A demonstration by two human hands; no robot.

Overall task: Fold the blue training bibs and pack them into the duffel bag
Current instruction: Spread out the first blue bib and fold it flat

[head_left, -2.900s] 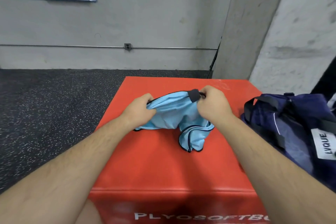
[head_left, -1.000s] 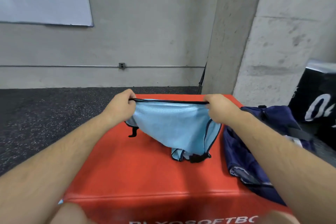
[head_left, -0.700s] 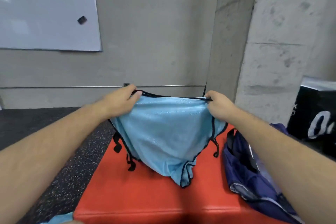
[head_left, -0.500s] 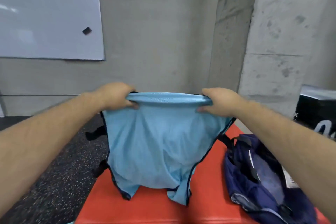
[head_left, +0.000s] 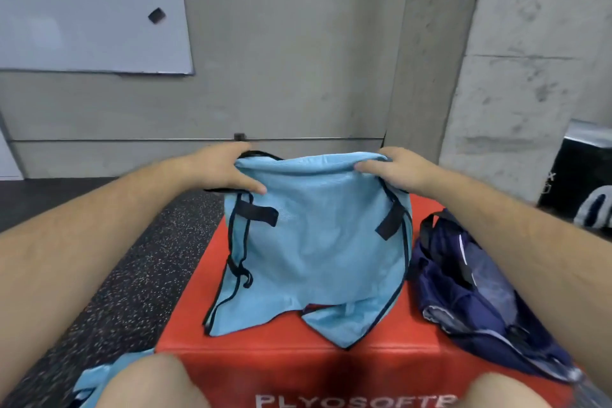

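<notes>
Blue bib [head_left: 314,242]: held up by its top edge and spread face-on, with dark trim and two dark tabs seen near the upper sides. The top edge is stretched left to right between the hands. The length hangs down from it toward the near edge of the red plyo box [head_left: 265,364], where the lower flaps are laid on the box top. The cloth is thus found below both hands, on their near side and centred between them.

Left hand [head_left: 225,169]: the upper left corner is gripped, fingers curled over the hem, thumb laid across the front. Right hand [head_left: 394,169]: the upper right corner is gripped likewise. The hands are held apart at the bib's width, about level, above the far part of the box top.

Step judged: the bib is opened out for a first fold. That fold is expected to turn on the left-right edge, either lowered onto the box top or closed corner to corner. Neither hand is nearer; both are on the cloth.

Duffel bag [head_left: 480,291]: dark blue and slumped at the right edge of the box, just beside the bib's right side and under the right forearm. The mouth appears open. The right hand is judged the nearer for packing.

Second bib [head_left: 96,381]: partly seen off the near left corner of the box, by the knee. It cannot be told whether it is folded.
</notes>
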